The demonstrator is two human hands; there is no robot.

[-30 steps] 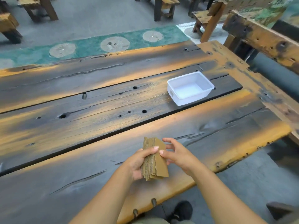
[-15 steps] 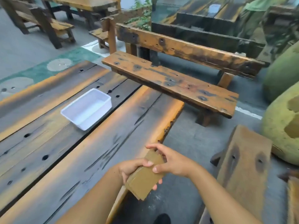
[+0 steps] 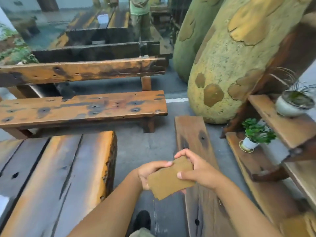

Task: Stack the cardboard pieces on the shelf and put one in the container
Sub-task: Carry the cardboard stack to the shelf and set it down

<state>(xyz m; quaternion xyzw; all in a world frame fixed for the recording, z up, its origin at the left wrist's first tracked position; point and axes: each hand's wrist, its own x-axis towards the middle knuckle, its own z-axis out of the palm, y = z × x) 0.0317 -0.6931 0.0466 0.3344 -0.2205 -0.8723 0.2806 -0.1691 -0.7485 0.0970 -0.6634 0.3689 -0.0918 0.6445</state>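
Note:
A stack of brown cardboard pieces (image 3: 169,178) is held flat between both hands, above the floor gap between the table and a bench. My left hand (image 3: 148,171) grips its left end from below and behind. My right hand (image 3: 198,170) closes over its right end, thumb on top. The wooden shelf (image 3: 289,124) stands at the right, with stepped boards. The white container is out of view.
The dark plank table (image 3: 56,177) lies at lower left. A long bench (image 3: 82,108) stands ahead and a narrow bench (image 3: 193,134) runs under my right hand. Two potted plants (image 3: 256,134) sit on the shelf. Large yellow-green sculptures (image 3: 227,65) rise at right. A person stands far back.
My view has swung right, away from the table and the white container, toward the shelf. The cardboard stack stays in both hands and has turned from upright to flat.

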